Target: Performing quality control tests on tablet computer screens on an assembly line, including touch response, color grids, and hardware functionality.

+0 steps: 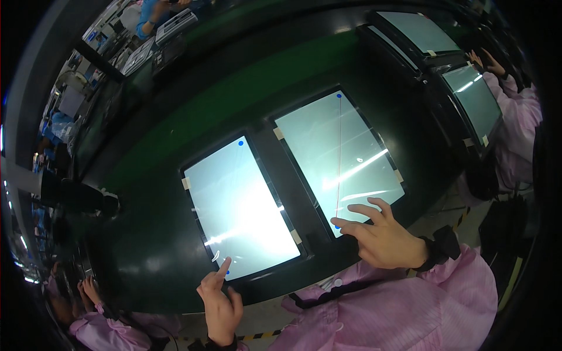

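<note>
Two lit display panels lie side by side on a dark green table. My left hand (pixel 220 305) is at the lower edge of the left panel (pixel 234 202). Its index finger points onto the screen beside a blue dot (pixel 227 272); the other fingers are partly curled, and the hand holds nothing. Over the bottom corner of the right panel (pixel 316 146), my right hand (pixel 383 237) has its fingers spread and its index fingertip at another blue dot (pixel 337 227). A thin red line (pixel 339 158) runs from there up to a blue dot (pixel 339 96) at the top.
More panels (pixel 418 32) stand at the far right, near a co-worker's hands (pixel 489 61) and pink sleeves. Another person's hand (pixel 89 291) shows at the lower left. Yellowish tape tabs (pixel 278 134) stick to the panel edges. A dark cylindrical object (pixel 88 196) juts in from the left.
</note>
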Demonstrator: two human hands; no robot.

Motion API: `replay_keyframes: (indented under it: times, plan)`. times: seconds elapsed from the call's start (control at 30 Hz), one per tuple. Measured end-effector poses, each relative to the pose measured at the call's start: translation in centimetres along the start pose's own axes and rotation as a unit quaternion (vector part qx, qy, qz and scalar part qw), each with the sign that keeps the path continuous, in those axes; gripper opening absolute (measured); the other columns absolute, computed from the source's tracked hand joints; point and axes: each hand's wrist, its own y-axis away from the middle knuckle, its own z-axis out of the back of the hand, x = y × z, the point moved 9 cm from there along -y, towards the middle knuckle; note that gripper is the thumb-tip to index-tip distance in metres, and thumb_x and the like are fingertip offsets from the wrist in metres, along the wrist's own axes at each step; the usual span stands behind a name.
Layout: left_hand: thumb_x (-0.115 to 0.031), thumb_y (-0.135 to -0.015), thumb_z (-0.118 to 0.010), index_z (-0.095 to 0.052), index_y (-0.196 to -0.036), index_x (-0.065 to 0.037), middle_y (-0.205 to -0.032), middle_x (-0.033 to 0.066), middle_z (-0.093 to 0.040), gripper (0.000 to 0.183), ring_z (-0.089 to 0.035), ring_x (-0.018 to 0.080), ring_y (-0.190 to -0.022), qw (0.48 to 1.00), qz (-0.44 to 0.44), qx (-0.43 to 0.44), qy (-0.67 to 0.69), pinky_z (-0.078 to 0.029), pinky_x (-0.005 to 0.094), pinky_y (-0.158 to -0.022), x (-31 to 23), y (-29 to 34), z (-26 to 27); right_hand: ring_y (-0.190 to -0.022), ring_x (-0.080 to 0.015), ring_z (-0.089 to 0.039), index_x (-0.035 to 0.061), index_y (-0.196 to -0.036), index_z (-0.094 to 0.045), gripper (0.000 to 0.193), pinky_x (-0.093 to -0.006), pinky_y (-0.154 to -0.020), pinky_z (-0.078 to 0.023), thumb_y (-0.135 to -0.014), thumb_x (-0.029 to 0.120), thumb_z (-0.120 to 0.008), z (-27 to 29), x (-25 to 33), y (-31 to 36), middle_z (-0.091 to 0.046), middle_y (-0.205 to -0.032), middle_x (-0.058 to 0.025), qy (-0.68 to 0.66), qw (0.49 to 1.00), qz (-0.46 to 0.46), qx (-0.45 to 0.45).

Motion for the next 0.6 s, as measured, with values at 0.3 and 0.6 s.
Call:
replay_keyframes:
  times: [0.3, 0.6]
  plan:
    - [0.013, -0.073, -0.043, -0.029, -0.118, 0.003, -0.126, 0.0199, -0.052, 0.048, -0.051, 0.0317, -0.107, 0.999, -0.018, 0.038, 0.007, -0.034, 0.0362, -0.097, -0.3, 0.1, -0.9, -0.124, -0.0252, -0.039, 0.0041, -0.129, -0.045, 0.062, -0.052, -0.105, -0.021, -0.07, 0.01, -0.06, -0.3, -0.3, 0.3, -0.061, -0.106, -0.0027, 0.017, 0.999, -0.014, 0.024]
    - [0.01, -0.069, -0.05, -0.037, -0.107, -0.001, -0.121, 0.0125, -0.058, 0.041, -0.048, 0.0264, -0.097, 0.999, 0.002, -0.008, 0.05, -0.031, 0.0369, -0.087, 0.1, -0.8, -0.3, -0.125, -0.0251, -0.038, 0.0057, -0.126, -0.048, 0.058, -0.0517, -0.104, -0.023, -0.07, 0.013, -0.062, -0.3, -0.1, 1.0, -0.059, -0.117, -0.0023, 0.024, 1.0, -0.008, 0.009]
